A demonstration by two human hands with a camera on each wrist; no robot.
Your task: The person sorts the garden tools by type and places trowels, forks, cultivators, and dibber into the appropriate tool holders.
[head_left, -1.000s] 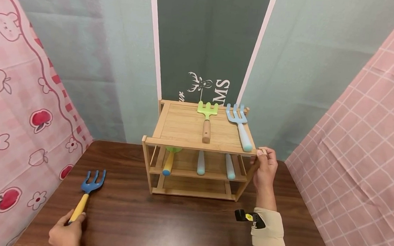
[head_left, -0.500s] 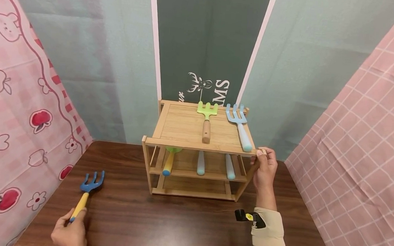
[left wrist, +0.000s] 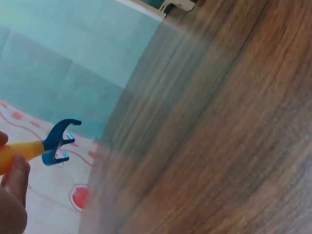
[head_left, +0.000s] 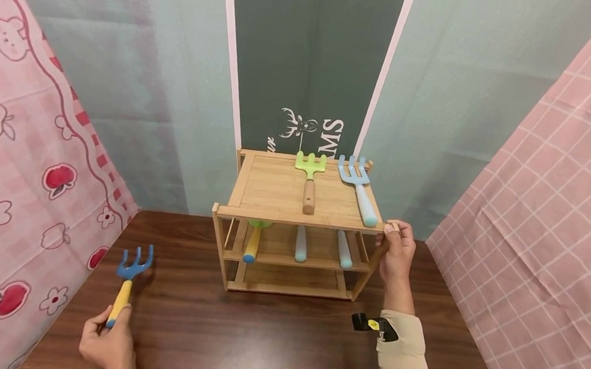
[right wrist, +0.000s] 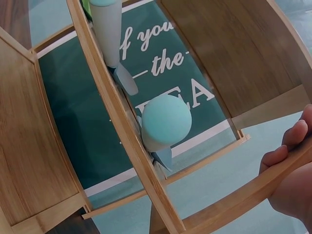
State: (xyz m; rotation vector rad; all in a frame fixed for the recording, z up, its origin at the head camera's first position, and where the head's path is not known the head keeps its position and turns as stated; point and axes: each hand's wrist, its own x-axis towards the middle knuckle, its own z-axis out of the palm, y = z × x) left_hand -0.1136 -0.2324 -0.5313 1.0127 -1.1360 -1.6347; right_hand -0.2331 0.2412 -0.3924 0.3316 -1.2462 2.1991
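My left hand (head_left: pixel 108 342) holds a hand rake (head_left: pixel 122 297) by the end of its yellow handle, the three blue tines pointing away over the table's left side. In the left wrist view the same rake (left wrist: pixel 24 151) shows with finger and thumb on its handle. My right hand (head_left: pixel 398 253) grips the front right corner of a wooden shelf rack (head_left: pixel 270 183). On its top board lie a green rake (head_left: pixel 310 191) with a wooden handle and a pale blue rake (head_left: pixel 363 203). The right wrist view shows fingers (right wrist: pixel 295 134) curled over the rack's wood.
Several tools sit on the middle shelf: a yellow handle (head_left: pixel 253 245) with a green head, and two pale handles (head_left: pixel 301 244), their heads mostly hidden under the top board. The brown table (head_left: pixel 265 341) carries the rack. Curtains (head_left: pixel 188 116) surround it at the back and sides.
My left hand has shifted slightly right and forward, and the rake's tines have moved up and a little left in the head view. My right hand stays on the rack.
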